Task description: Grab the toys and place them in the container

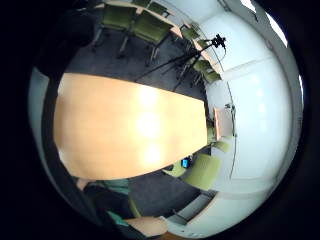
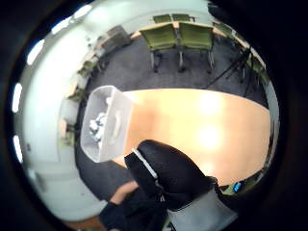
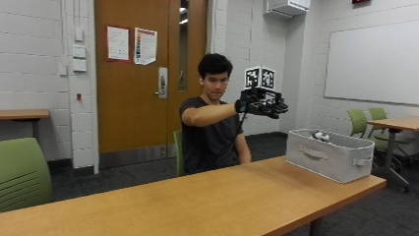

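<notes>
- I see the long wooden surface [image 3: 216, 196] running across the room, with a person seated behind it and green chairs [image 3: 23, 172] around.
- On the end of the surface sits the grey fabric container [image 3: 327, 155], with handles on its side and end; it stands upright near the corner.
- From the thumb side palm view I look down into the container [image 2: 103, 125], and small pale toys [image 2: 97, 124] lie piled inside; from the outside view one toy [image 3: 320, 135] shows just above its rim.
- My right hand [image 3: 262, 104], in the black glove, is raised on an outstretched arm, high above the surface and well apart from the container.
- Its fingers are spread and relaxed, palm facing down, holding nothing.
- The little finger side palm view shows only bare surface [image 1: 130, 125] beneath the palm.
</notes>
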`<state>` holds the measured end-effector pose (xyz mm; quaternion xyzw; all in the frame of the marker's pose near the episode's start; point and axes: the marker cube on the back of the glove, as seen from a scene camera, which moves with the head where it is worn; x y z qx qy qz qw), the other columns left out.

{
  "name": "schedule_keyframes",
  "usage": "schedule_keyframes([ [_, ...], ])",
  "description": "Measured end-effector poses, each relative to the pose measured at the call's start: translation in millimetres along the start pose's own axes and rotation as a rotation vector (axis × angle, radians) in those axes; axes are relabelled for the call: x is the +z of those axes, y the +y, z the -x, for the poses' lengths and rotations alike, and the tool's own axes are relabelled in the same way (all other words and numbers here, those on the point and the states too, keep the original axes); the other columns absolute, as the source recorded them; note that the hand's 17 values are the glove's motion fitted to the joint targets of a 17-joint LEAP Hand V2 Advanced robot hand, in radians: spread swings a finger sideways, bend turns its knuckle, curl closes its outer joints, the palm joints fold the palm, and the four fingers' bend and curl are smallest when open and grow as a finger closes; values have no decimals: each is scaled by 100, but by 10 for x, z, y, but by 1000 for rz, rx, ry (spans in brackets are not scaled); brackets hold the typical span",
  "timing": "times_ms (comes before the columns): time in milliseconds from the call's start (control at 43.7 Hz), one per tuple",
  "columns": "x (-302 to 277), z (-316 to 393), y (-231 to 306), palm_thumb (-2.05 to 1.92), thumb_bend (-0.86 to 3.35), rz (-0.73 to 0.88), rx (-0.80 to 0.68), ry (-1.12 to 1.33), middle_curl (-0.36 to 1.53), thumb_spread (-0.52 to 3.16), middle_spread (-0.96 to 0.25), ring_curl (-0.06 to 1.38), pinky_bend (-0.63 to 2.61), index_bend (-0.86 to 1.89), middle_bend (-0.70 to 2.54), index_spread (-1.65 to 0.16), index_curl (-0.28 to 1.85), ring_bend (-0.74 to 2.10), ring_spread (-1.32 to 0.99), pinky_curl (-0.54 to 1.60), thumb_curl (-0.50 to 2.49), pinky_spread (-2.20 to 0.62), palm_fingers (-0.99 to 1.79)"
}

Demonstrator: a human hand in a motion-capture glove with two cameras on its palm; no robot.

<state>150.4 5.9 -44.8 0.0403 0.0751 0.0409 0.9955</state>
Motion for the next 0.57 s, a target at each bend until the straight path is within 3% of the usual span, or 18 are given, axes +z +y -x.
schedule_keyframes([
  [160, 231, -461, 93, -11, -8, 9, 2, -16, 52, 102, -10, 27, 91, 19, 21, -24, 26, 48, -28, 30, 26, -15, -5],
  [572, 601, -644, 221, -11, -8, 24, 11, -77, 48, 101, -10, 27, 83, 16, 19, -22, 30, 42, -32, 30, 21, -16, -3],
])
